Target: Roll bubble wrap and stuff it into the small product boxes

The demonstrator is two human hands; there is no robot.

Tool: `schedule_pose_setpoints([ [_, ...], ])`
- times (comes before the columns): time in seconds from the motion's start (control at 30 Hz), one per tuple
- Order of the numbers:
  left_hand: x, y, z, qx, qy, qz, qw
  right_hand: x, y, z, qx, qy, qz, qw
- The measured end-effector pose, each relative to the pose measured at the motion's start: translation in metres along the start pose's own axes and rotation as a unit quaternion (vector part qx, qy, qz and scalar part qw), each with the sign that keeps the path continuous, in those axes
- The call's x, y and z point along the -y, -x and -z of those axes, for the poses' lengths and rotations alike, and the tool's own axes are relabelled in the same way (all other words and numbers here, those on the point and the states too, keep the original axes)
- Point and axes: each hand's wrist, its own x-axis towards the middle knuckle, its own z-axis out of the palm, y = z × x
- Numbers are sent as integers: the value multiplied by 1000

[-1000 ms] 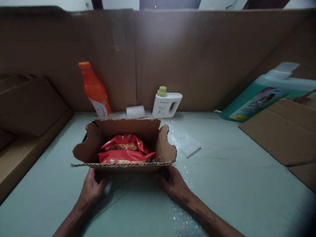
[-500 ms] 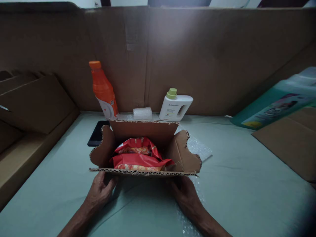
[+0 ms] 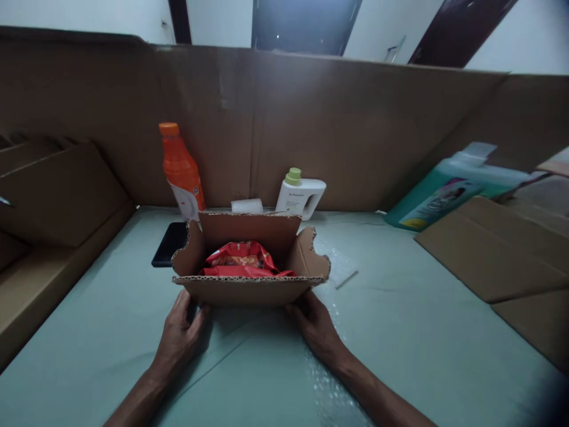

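A small open-topped cardboard box (image 3: 249, 293) with ragged upper edges stands on the pale green cloth before me. Inside it lie shiny red food packets (image 3: 242, 255), one behind the other; their lower parts are hidden by the front wall. My left hand (image 3: 180, 332) grips the box at its lower left corner, thumb toward me. At the lower right corner my right hand (image 3: 317, 329) holds it the same way. Fingertips of both hands are hidden by the box. Bubble wrap (image 3: 342, 267) lies flat behind and to the right, and another strip runs under my right forearm.
Behind the box stand an orange bottle (image 3: 182, 169), a small bubble-wrap roll (image 3: 247, 206) and a white jug (image 3: 300, 196) with a green cap. A black phone (image 3: 169, 246) lies left. A tilted green bottle (image 3: 438, 190) and cardboard flaps (image 3: 489, 249) are right. A tall cardboard wall (image 3: 333, 118) closes the back.
My view has tilted up and turned slightly right. The box looks smaller and farther from me, with more of its front wall showing. Both hands keep their hold at its lower corners.
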Motion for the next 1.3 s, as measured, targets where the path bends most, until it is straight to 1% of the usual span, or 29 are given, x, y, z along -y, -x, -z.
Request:
schedule_pose_setpoints([
  [0.07,-2,-1,1,7,7,2,1000,8,-3,4,17,-19,1,1000],
  [0.13,-4,-2,4,13,12,2,1000,15,-4,16,32,-19,6,999],
  [0.17,-4,-2,5,15,12,1,1000,19,-4,25,28,-8,15,999],
  [0.27,-6,-3,8,16,16,-8,1000,27,4,57,-22,62,37,997],
  [0.3,-6,-3,9,17,20,-11,1000,28,9,67,-30,88,30,995],
  [0.37,-6,-3,10,17,33,-18,999,30,27,85,-23,129,-4,991],
  [0.43,-6,-3,10,18,56,-20,998,31,53,96,10,163,-24,986],
  [0.47,-6,-2,10,19,69,-18,997,32,68,100,35,179,-21,983],
  [0.6,-4,0,11,14,103,-2,995,34,134,105,154,248,27,956],
  [0.67,-5,1,11,4,101,-8,995,29,158,102,174,284,53,942],
  [0.7,-6,1,11,-6,94,-14,995,25,167,100,164,299,70,937],
  [0.73,-9,2,12,-22,80,-22,996,20,172,97,142,311,87,936],
  [0.83,-25,14,21,-100,13,-66,993,13,173,87,57,304,118,944],
  [0.87,-33,22,26,-124,-10,-92,988,16,171,85,44,286,116,950],
  [0.9,-41,34,31,-139,-24,-123,982,21,168,84,47,262,107,958],
  [0.93,-50,48,35,-137,-29,-160,977,28,166,84,62,233,90,966],
  [0.97,-59,64,37,-114,-26,-193,974,36,164,84,88,201,66,973],
  [1.0,-67,80,36,-71,-16,-219,973,44,161,85,117,166,38,978],
  [1.03,-75,97,33,-13,0,-235,972,51,158,86,144,129,7,981],
  [1.1,-89,125,15,114,38,-227,966,58,149,86,179,50,-53,981],
  [1.13,-94,134,2,164,57,-202,964,57,142,84,187,11,-81,979],
  [1.17,-99,141,-13,202,73,-164,963,55,136,82,187,-23,-104,976],
  [1.2,-102,143,-29,226,85,-119,963,50,129,80,179,-50,-122,975],
  [1.27,-106,140,-56,243,94,-32,965,40,117,75,129,-68,-127,981],
  [1.3,-107,136,-66,240,89,-1,967,35,115,75,87,-56,-109,989],
])
